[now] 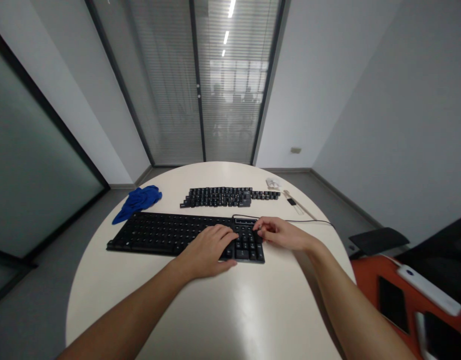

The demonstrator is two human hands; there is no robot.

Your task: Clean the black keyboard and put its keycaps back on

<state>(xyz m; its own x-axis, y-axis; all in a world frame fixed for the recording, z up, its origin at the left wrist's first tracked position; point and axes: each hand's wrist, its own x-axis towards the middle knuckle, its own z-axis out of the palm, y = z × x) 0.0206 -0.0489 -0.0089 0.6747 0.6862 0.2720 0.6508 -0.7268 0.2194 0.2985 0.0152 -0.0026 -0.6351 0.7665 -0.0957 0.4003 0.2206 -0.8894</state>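
A black keyboard lies across the round table, its main section without keycaps and showing bare switch positions. Keycaps sit on its number pad. My left hand lies flat over the keyboard just left of the number pad, fingers stretched out. At the pad's upper right edge my right hand is closed, thumb and fingers pinched together; what is between them is hidden. Behind the keyboard, loose black keycaps are laid out in rows.
A blue cloth lies crumpled at the left. Toward the back right are a small clear plastic bag, a wire keycap puller and the keyboard cable. An orange chair at the right holds phones and a white power strip.
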